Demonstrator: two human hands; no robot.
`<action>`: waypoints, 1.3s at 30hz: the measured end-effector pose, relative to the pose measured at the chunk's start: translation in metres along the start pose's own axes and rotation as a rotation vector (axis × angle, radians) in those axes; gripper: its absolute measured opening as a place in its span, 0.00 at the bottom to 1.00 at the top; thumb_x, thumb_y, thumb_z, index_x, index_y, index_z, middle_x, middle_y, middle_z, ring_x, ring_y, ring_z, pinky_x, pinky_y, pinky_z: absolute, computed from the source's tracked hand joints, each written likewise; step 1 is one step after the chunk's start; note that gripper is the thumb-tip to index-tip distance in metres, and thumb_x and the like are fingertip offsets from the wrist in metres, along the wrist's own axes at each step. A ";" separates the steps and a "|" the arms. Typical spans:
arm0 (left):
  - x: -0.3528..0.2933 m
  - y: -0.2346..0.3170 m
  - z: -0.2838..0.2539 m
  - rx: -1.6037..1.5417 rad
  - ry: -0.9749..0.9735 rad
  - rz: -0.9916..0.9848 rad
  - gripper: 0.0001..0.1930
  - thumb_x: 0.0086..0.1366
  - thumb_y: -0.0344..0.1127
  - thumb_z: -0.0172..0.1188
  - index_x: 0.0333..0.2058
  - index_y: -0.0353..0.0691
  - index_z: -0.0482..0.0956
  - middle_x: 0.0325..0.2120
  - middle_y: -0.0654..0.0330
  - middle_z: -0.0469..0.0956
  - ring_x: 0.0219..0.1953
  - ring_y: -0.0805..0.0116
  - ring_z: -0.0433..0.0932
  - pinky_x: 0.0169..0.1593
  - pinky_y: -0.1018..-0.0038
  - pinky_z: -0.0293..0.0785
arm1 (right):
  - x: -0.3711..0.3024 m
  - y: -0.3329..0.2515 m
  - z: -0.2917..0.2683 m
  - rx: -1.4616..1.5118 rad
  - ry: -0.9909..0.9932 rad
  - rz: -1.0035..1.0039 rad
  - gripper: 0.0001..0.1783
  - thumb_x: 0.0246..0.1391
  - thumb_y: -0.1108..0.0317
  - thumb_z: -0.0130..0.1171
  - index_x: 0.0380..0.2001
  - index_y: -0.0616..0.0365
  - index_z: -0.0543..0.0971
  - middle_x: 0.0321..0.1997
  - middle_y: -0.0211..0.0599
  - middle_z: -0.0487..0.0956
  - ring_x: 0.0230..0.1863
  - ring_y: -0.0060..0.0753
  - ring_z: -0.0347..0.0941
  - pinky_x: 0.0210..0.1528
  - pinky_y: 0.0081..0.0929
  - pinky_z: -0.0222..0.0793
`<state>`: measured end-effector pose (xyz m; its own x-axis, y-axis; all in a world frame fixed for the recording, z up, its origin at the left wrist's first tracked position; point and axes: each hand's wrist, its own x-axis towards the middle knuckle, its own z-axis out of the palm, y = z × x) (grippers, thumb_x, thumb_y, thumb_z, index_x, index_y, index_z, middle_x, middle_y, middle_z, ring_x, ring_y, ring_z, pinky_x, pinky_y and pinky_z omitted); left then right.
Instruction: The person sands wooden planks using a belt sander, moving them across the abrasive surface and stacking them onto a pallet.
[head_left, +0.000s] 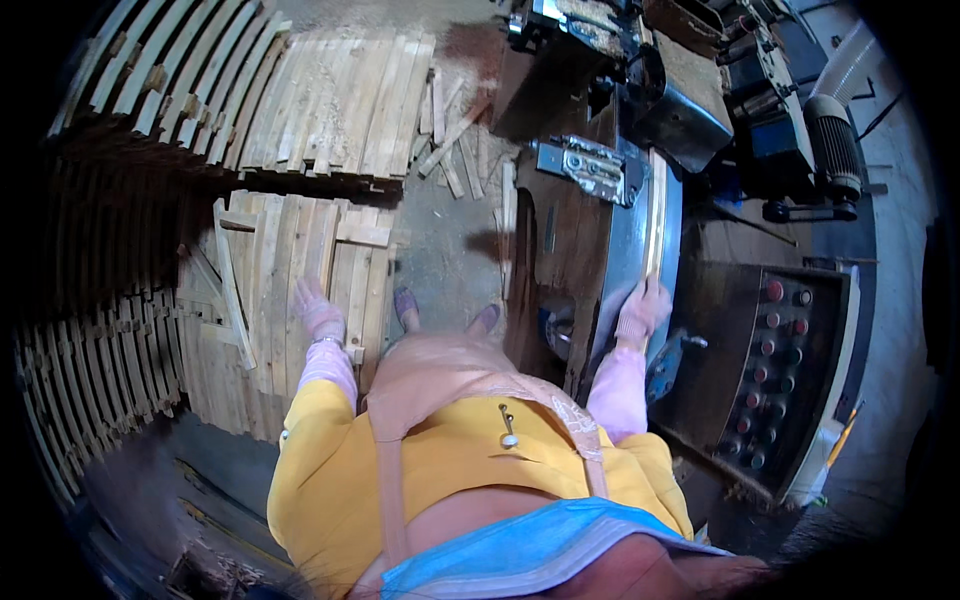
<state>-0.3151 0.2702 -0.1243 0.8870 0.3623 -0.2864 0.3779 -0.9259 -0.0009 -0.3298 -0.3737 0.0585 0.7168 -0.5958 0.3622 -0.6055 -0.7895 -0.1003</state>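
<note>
A: Where to find the wood strip [656, 215]?

B: On the long metal surface [622, 240], to the right, pointing up into the big dark machine [683, 112].

A: Held by what?

B: By the right hand [646, 304], at the near end. With narrow fingers, closed on the wood by the look of things.

A: And the left hand [320, 312]?

B: Way over at the near pile of boards [365, 285]. With wide, stretched fingers, not wrapped around any board. Touching the wood or just above? Can't tell.

A: How far along?

B: Partway with this strip, at a guess. Up at the machine with the far end, but out on the metal with the near end. Not all through yet.

A: And left to do?

B: The rest of this strip, and maybe lots more wood too. Plenty of boards in the near pile, and more in the far pile [345, 95]. Hard to tell finished from unfinished there.

A: Anything farther out?

B: Loose scraps [455, 150] on the floor [450, 270], and a button panel [778, 370] at far right.
</note>
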 end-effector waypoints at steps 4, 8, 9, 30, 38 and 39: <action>0.005 0.003 -0.018 -0.197 0.122 0.086 0.39 0.60 0.34 0.57 0.72 0.40 0.61 0.71 0.44 0.63 0.74 0.49 0.58 0.77 0.58 0.52 | 0.102 -0.052 0.037 -0.019 -0.102 0.051 0.10 0.59 0.63 0.60 0.41 0.49 0.86 0.41 0.45 0.84 0.47 0.54 0.78 0.50 0.47 0.75; 0.031 0.043 -0.064 -0.382 0.210 0.078 0.33 0.61 0.34 0.56 0.67 0.36 0.68 0.64 0.39 0.71 0.67 0.44 0.69 0.72 0.56 0.61 | 0.140 -0.067 0.061 0.167 -0.021 -0.195 0.11 0.58 0.63 0.60 0.42 0.53 0.84 0.40 0.44 0.83 0.46 0.52 0.78 0.50 0.48 0.74; 0.035 0.077 -0.099 -0.460 0.236 0.092 0.32 0.61 0.33 0.55 0.66 0.35 0.69 0.63 0.39 0.72 0.65 0.43 0.70 0.71 0.55 0.63 | 0.142 -0.071 0.062 0.223 0.013 -0.269 0.12 0.57 0.63 0.61 0.42 0.55 0.84 0.40 0.44 0.83 0.45 0.52 0.79 0.50 0.47 0.74; -0.026 0.419 -0.128 -1.018 -0.090 0.708 0.36 0.64 0.38 0.68 0.68 0.35 0.66 0.60 0.49 0.77 0.61 0.58 0.76 0.66 0.64 0.70 | -0.071 -0.045 -0.104 0.694 -0.503 0.126 0.35 0.53 0.63 0.67 0.64 0.61 0.73 0.58 0.55 0.79 0.57 0.56 0.75 0.62 0.45 0.71; 0.030 0.049 -0.062 -0.034 0.057 -0.189 0.53 0.57 0.60 0.68 0.75 0.42 0.55 0.75 0.45 0.52 0.78 0.49 0.49 0.77 0.47 0.43 | -0.074 0.049 -0.031 -0.158 -0.150 -0.098 0.28 0.62 0.57 0.60 0.64 0.54 0.75 0.55 0.53 0.78 0.54 0.60 0.74 0.55 0.54 0.70; -0.004 0.006 -0.056 0.004 -0.032 -0.371 0.54 0.56 0.60 0.67 0.75 0.43 0.54 0.76 0.45 0.51 0.78 0.49 0.48 0.77 0.45 0.42 | -0.019 0.025 -0.010 -0.157 -0.127 -0.203 0.26 0.63 0.58 0.58 0.62 0.53 0.76 0.53 0.53 0.80 0.52 0.60 0.75 0.54 0.53 0.71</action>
<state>-0.3014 0.2698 -0.0699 0.6814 0.6695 -0.2957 0.6708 -0.7329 -0.1135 -0.3621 -0.3811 0.0589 0.8604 -0.4493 0.2404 -0.4841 -0.8680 0.1105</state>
